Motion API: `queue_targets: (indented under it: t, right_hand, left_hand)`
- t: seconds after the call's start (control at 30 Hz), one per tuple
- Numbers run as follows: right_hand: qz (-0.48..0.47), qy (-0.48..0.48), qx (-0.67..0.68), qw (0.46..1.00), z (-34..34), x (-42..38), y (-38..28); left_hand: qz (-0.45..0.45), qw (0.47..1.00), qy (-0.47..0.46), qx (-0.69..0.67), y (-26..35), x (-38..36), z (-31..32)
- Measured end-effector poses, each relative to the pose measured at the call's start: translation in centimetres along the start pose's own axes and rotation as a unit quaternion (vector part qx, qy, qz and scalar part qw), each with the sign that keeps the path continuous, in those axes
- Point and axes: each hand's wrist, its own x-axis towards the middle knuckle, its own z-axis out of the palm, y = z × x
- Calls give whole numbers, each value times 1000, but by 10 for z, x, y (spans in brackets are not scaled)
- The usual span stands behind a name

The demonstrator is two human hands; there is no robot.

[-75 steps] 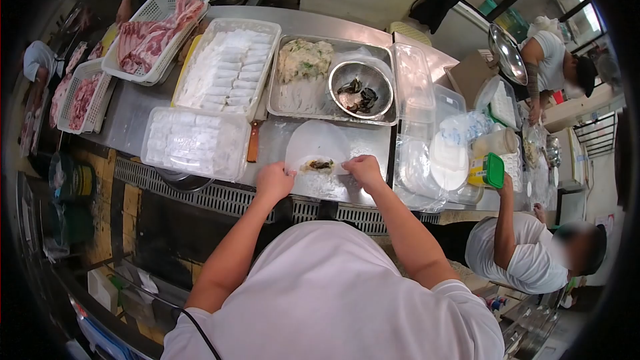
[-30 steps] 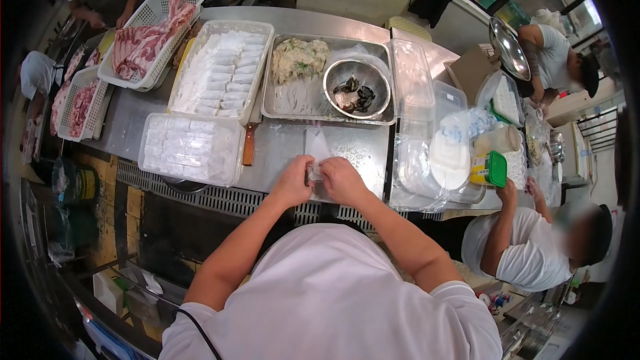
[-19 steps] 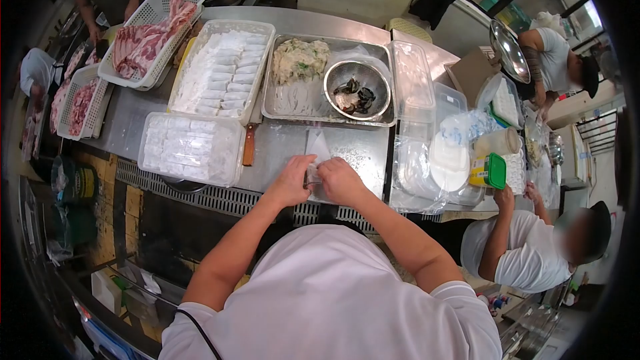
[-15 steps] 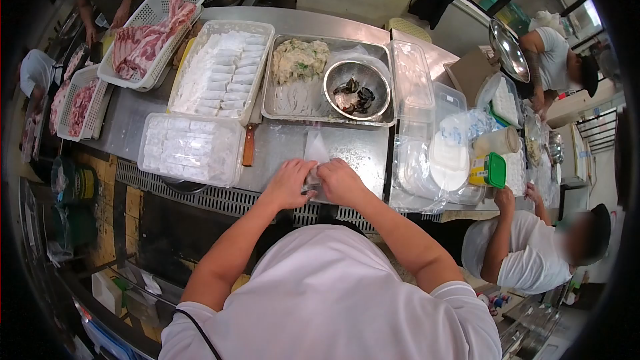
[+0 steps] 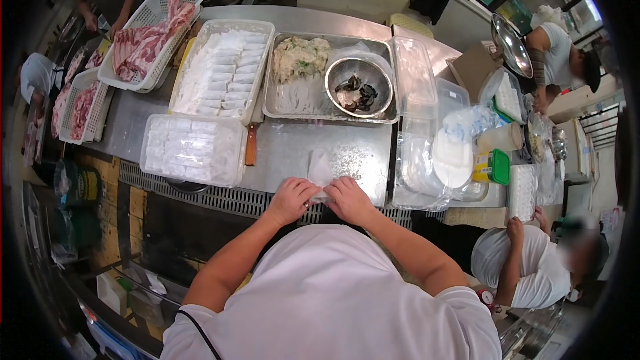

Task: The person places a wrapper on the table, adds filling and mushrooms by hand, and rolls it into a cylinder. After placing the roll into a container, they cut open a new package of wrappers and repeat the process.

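Observation:
At the table's front edge, a thin white wrapper sheet lies with its pointed end facing away from me. My left hand pinches its near left side, fingers closed. On the near right side my right hand is closed on the same wrapper, and the two hands almost meet. Whatever is folded inside is hidden by my fingers. Beyond them is a metal tray with pale minced filling flecked green. A steel bowl of dark, glossy pieces sits in that tray.
Left stand a tub of white rolls and a lidded plastic box. A wooden-handled knife lies beside them. Raw meat fills white baskets. Plastic lids lie right; a co-worker holds a white tray.
My hands and the wrapper have come nearer to me, toward the table edge. The co-worker at right has moved lower in view and pulled the white tray nearer.

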Motion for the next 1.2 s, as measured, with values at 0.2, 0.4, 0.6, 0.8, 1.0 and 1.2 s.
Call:
queue_targets:
  t: [0.2, 0.4, 0.6, 0.8, 1.0, 1.2]
  right_hand:
    - [-3, 57, 3, 998, 2, 6, 4]
    - [57, 34, 3, 998, 3, 20, 4]
    - [86, 109, 6, 990, 3, 33, 0]
    - [14, 60, -70, 996, 10, 29, 6]
    - [28, 10, -59, 998, 6, 32, 13]
    - [54, 39, -24, 998, 6, 34, 22]
  left_hand:
    - [-10, 999, 38, -23, 3, 12, -6]
    - [-75, 996, 42, -1, 1, 19, 2]
    - [-180, 984, -2, 2, -3, 38, 5]
    - [-256, 963, -81, 17, -7, 58, -2]
    - [-66, 996, -54, -21, -12, 50, -26]
    - [-84, 995, -42, -36, -28, 50, -17]
